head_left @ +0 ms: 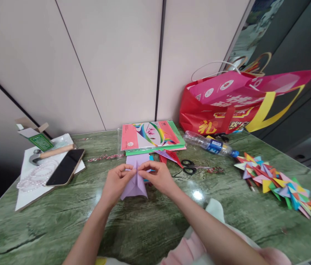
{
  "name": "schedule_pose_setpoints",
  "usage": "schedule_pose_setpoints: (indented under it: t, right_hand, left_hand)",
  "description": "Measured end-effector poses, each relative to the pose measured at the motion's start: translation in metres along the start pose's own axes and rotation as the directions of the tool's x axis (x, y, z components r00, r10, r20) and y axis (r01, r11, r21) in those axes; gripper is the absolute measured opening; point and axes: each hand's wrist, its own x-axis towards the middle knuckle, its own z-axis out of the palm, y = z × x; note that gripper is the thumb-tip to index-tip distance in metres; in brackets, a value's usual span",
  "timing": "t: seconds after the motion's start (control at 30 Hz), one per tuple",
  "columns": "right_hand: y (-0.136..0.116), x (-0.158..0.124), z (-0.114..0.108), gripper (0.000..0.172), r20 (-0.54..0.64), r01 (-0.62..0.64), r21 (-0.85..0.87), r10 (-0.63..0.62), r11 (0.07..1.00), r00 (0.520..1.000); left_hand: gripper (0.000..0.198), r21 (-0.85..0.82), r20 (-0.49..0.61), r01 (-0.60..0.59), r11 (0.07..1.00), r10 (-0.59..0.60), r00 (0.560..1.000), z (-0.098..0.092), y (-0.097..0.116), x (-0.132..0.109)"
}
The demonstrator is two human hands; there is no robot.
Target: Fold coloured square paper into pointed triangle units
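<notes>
A sheet of purple origami paper (135, 190), partly folded with a raised ridge down its middle, is held just above the green table. My left hand (118, 180) pinches the ridge from the left. From the right, my right hand (158, 176) pinches the same ridge, and the fingertips of both hands nearly meet there. Another flat purple sheet (133, 159) shows behind my fingers, with a bit of blue paper beside it. Red and purple folded pieces (170, 156) lie just beyond my right hand, near black-handled scissors (190, 166).
A stack of coloured paper packs (150, 136) lies against the wall. To the right are a plastic bottle (213, 144), a red gift bag (216, 106) and colourful folded paper pieces (278, 180). A phone (65, 167), a hammer (52, 152) and a green box (41, 141) sit at left.
</notes>
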Motion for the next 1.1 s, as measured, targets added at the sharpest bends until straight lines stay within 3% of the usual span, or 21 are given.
schedule_pose_setpoints:
  t: [0.47, 1.1]
  right_hand:
    - [-0.0033, 0.0004, -0.0012, 0.023, -0.006, -0.041, 0.069, 0.042, 0.997, 0.999]
    - [-0.0033, -0.0016, 0.0002, 0.019, 0.031, -0.069, 0.055, 0.067, 0.996, 0.997]
  left_hand:
    - [0.032, 0.064, 0.047, -0.028, 0.998, 0.025, 0.999, -0.0006, 0.0009, -0.0008]
    - [0.031, 0.130, 0.101, -0.047, 0.990, 0.034, 0.994, -0.0009, 0.0014, -0.0010]
